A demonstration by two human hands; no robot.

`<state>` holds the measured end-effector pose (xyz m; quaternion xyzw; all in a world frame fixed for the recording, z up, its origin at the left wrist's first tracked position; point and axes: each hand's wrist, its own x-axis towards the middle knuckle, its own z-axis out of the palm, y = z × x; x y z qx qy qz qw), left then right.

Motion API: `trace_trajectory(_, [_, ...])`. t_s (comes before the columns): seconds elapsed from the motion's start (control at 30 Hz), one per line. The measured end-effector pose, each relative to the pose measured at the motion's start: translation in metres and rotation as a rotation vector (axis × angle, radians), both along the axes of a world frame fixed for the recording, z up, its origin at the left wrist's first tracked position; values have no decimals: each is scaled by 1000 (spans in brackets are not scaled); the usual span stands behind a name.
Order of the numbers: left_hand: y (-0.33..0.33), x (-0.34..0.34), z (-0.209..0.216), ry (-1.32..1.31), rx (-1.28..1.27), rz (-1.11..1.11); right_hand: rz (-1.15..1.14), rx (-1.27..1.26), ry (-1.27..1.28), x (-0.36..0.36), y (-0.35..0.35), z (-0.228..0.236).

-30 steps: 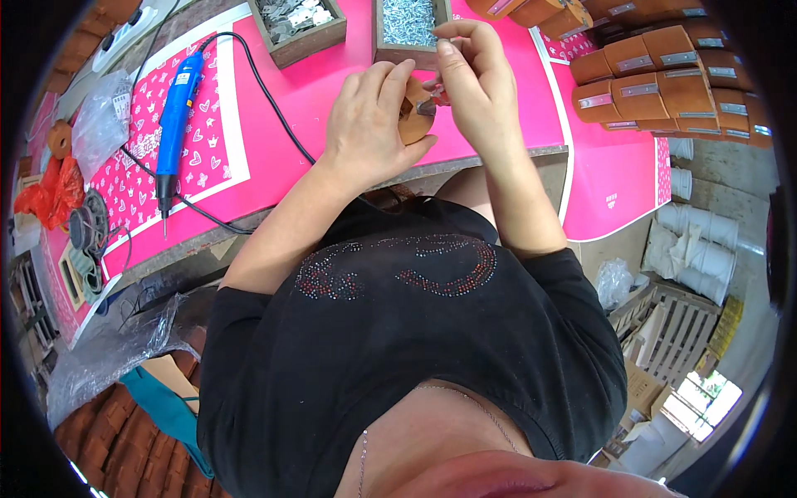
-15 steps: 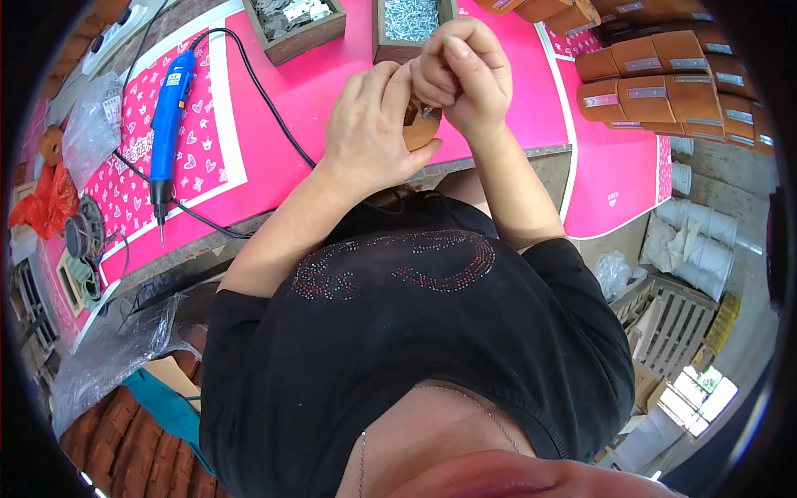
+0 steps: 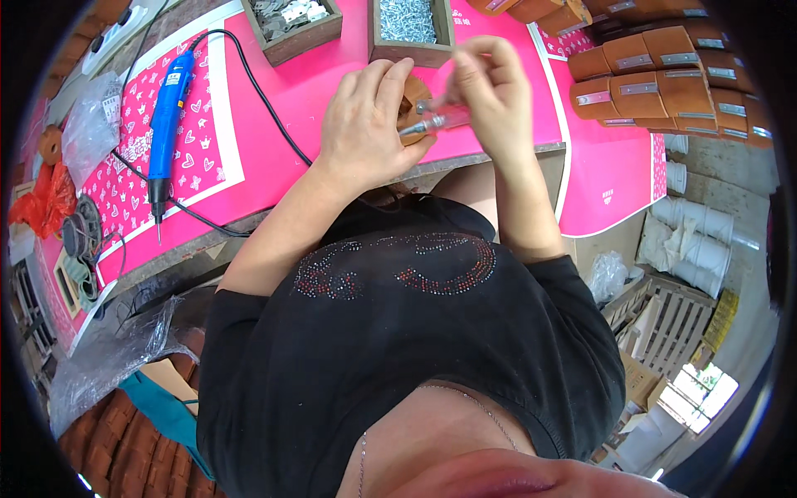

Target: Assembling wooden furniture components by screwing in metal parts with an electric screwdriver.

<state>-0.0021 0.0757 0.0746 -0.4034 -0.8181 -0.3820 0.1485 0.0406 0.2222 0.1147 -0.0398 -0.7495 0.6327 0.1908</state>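
Note:
My left hand (image 3: 365, 124) is closed round a rounded brown wooden piece (image 3: 413, 93) above the front edge of the pink-covered table. A slim silvery tool (image 3: 423, 125) lies across the wood, its tip by my left thumb and its clear, blurred end reaching my right hand. My right hand (image 3: 496, 100) is closed with curled fingers, just right of the wood, and partly smeared by motion. A small shiny metal bit (image 3: 422, 107) shows on the wood between the hands.
Behind my hands stand a wooden box of screws (image 3: 407, 51) and a wooden box of metal plates (image 3: 303, 35). At left lies a blue electric screwdriver (image 3: 170, 124) with its black cord (image 3: 266, 100). Stacked brown pieces with metal plates (image 3: 643, 91) stand at right.
My right hand has moved down and right, away from the left hand. The silvery tool now shows between them. My left hand keeps its hold on the wooden piece.

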Motion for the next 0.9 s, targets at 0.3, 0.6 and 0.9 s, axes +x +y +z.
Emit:
trace_trajectory(0.3, [6,1,1,56,-114,37,-347,-255,341,-16,-15,-78])
trace_trajectory(0.6, [4,3,2,55,-133,-5,-432,-200,170,81,36,-108])
trace_trajectory(0.9, [1,-3,11,-8,-215,-160,-591,-249,-27,139,48,-138])
